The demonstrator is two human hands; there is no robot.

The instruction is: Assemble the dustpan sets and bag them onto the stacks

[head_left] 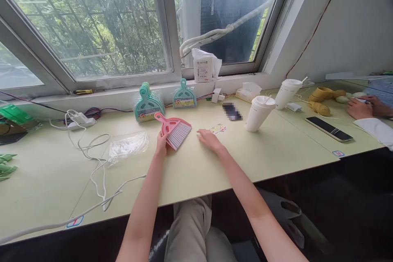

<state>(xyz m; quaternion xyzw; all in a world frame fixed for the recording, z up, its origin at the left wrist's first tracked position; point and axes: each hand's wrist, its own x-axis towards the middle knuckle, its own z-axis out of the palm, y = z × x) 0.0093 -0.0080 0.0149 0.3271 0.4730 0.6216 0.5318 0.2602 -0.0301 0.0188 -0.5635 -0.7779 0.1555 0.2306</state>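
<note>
My left hand (162, 142) grips the left side of a pink dustpan (187, 125) with a small brush (179, 134) nested in it, its handle pointing to the upper left. My right hand (208, 138) is on the table just right of the dustpan, fingers apart, not holding anything that shows. A flat colourful card (218, 128) lies beside its fingers. To the left is a clear plastic bag (128, 146). Behind stand several green dustpan sets (148, 104) in a row and one more green set (184, 95).
Two white cups (259, 114) and a blurred phone (232, 112) sit on the right. White cables (102, 172) run across the table's left side. At the far right, another person's hands (360, 108) are near brown objects (321, 100) and a black phone (329, 128).
</note>
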